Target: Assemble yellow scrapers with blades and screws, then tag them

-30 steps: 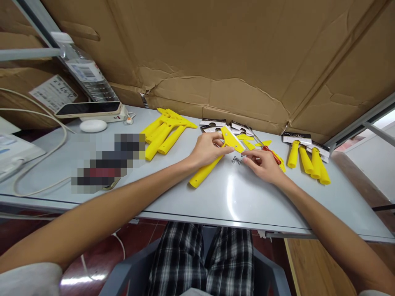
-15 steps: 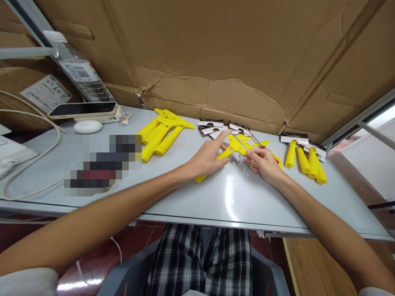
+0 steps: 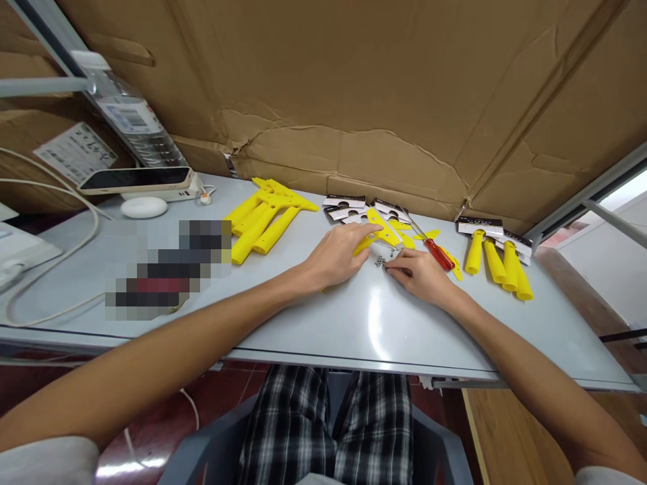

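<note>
My left hand (image 3: 336, 256) is wrapped round the handle of a yellow plastic scraper (image 3: 387, 231). Its wide head points away to the right, with a thin metal strip along the edge. A small heap of screws (image 3: 380, 261) lies on the table just below the head. At the right side of this heap, my right hand (image 3: 419, 273) has thumb and fingertips pinched together, touching the table; whatever is between them is too small to make out. A screwdriver (image 3: 439, 254) with a red handle lies beyond the right hand, beside flat yellow pieces (image 3: 456, 268).
Several yellow scraper handles (image 3: 265, 225) are piled at the left. Black-and-white blade packets (image 3: 345, 202) lie at the back. Yellow tube handles with packets (image 3: 495, 256) stand at the right. A phone (image 3: 136, 178), a bottle (image 3: 131, 114) and cables occupy the far left. Cardboard (image 3: 354, 87) walls the back.
My right hand has left the scraper's edge and moved down and left to the screws. The left hand has tilted the scraper's head up and away. The screwdriver's red handle is uncovered.
</note>
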The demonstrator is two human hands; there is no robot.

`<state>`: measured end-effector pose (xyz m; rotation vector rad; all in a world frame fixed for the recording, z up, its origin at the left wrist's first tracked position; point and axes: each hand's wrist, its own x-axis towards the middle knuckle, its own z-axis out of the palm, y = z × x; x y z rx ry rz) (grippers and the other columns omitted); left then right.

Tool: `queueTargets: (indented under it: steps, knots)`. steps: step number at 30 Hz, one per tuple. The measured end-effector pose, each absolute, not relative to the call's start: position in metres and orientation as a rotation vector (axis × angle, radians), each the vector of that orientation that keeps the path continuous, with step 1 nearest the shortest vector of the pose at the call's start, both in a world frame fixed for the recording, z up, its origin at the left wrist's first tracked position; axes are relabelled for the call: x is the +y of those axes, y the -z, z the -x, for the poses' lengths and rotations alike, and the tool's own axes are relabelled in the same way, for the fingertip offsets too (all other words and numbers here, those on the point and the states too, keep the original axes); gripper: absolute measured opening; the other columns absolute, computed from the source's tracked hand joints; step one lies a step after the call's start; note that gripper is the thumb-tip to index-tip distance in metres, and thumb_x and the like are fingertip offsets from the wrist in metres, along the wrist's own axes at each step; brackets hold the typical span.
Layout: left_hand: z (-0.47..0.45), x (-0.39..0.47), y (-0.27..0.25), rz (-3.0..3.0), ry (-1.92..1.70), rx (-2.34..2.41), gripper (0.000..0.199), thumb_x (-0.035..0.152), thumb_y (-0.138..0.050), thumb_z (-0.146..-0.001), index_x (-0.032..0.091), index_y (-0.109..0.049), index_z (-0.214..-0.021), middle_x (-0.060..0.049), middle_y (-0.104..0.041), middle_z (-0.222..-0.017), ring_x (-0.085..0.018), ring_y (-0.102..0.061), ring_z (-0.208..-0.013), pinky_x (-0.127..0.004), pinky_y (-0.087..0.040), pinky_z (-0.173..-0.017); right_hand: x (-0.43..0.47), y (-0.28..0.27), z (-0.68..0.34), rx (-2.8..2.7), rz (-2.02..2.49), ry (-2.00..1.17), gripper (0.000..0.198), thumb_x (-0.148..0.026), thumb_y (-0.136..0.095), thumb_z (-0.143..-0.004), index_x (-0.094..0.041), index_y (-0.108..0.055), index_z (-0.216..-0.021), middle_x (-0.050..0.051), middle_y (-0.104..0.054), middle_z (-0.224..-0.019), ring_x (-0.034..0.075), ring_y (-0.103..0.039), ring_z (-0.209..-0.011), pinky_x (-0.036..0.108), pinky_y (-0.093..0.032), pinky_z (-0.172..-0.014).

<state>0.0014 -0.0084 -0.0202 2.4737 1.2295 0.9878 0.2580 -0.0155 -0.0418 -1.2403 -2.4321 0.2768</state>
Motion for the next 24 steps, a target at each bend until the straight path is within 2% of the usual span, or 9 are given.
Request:
queueTargets:
  steps: [2,6,11,13,15,17,20,24]
  knots:
    - [-0.002,-0.009,0.020,-2.481,-0.984,1.247,0.053,0.013,-0.060,-0.095,0.022,-0.065,-0.147,-0.013,-0.074,-0.126,-0.028,-0.071,-0.115,-0.048,-0.056,-0.104,-0.016,0.041,-0.257,-2.422,1.246,-0.297,0.024,-0.032,-0.062,-0.099,-0.025,-0.082,-0.109,0.005,-0.070,-0.106,0.007,-0.062,-0.089,0.021,-0.044,-0.082]
    - [-0.001,-0.009,0.020,-2.492,-0.988,1.257,0.055,0.013,-0.057,-0.096,0.024,-0.064,-0.150,-0.011,-0.070,-0.117,-0.025,-0.069,-0.104,-0.044,-0.056,-0.097,-0.015,0.035,-0.258,-2.372,1.235,-0.391,0.019,-0.032,-0.066,-0.095,-0.019,-0.079,-0.098,0.004,-0.069,-0.096,0.004,-0.054,-0.075,0.020,-0.042,-0.074]
    - [-0.001,-0.010,0.016,-2.416,-1.043,1.175,0.054,0.013,-0.056,-0.098,0.025,-0.065,-0.150,-0.010,-0.070,-0.116,-0.023,-0.067,-0.103,-0.046,-0.055,-0.100,-0.014,0.027,-0.263,-2.246,1.238,-0.432,0.023,-0.035,-0.065,-0.095,-0.016,-0.078,-0.096,0.004,-0.072,-0.095,0.003,-0.054,-0.071,0.020,-0.045,-0.073]
    - [-0.004,-0.011,0.013,-2.196,-1.024,1.103,0.054,0.017,-0.057,-0.099,0.025,-0.062,-0.153,-0.012,-0.071,-0.125,-0.020,-0.069,-0.093,-0.043,-0.059,-0.091,-0.015,0.025,-0.264,-2.160,1.267,-0.468,0.026,-0.038,-0.065,-0.093,-0.015,-0.078,-0.096,0.005,-0.073,-0.097,0.004,-0.059,-0.075,0.020,-0.048,-0.073]
    - [-0.007,-0.012,0.011,-1.870,-0.960,0.999,0.058,0.023,-0.058,-0.101,0.025,-0.055,-0.158,-0.015,-0.069,-0.135,-0.016,-0.069,-0.077,-0.038,-0.060,-0.075,-0.015,0.025,-0.265,-2.043,1.299,-0.523,0.028,-0.040,-0.067,-0.090,-0.014,-0.079,-0.095,0.006,-0.073,-0.097,0.006,-0.063,-0.079,0.020,-0.051,-0.073]
    - [-0.010,-0.012,0.010,-1.576,-0.881,0.878,0.063,0.025,-0.059,-0.101,0.022,-0.048,-0.163,-0.019,-0.070,-0.134,-0.015,-0.070,-0.069,-0.034,-0.059,-0.066,-0.014,0.025,-0.266,-1.905,1.297,-0.590,0.032,-0.042,-0.070,-0.087,-0.013,-0.079,-0.097,0.007,-0.073,-0.096,0.008,-0.065,-0.082,0.020,-0.054,-0.074]
    - [-0.012,-0.014,0.011,-1.321,-0.779,0.709,0.066,0.023,-0.060,-0.100,0.019,-0.043,-0.164,-0.019,-0.076,-0.124,-0.017,-0.074,-0.071,-0.033,-0.059,-0.067,-0.012,0.023,-0.267,-1.730,1.260,-0.723,0.044,-0.048,-0.076,-0.081,-0.012,-0.079,-0.106,0.009,-0.072,-0.096,0.008,-0.063,-0.078,0.019,-0.053,-0.068]
    - [-0.013,-0.016,0.016,-1.160,-0.716,0.593,0.061,0.024,-0.062,-0.100,0.024,-0.045,-0.159,-0.019,-0.076,-0.130,-0.017,-0.075,-0.072,-0.031,-0.058,-0.065,-0.010,0.018,-0.267,-1.615,1.277,-0.858,0.051,-0.054,-0.083,-0.075,-0.011,-0.079,-0.102,0.009,-0.071,-0.091,0.006,-0.060,-0.071,0.019,-0.049,-0.062]
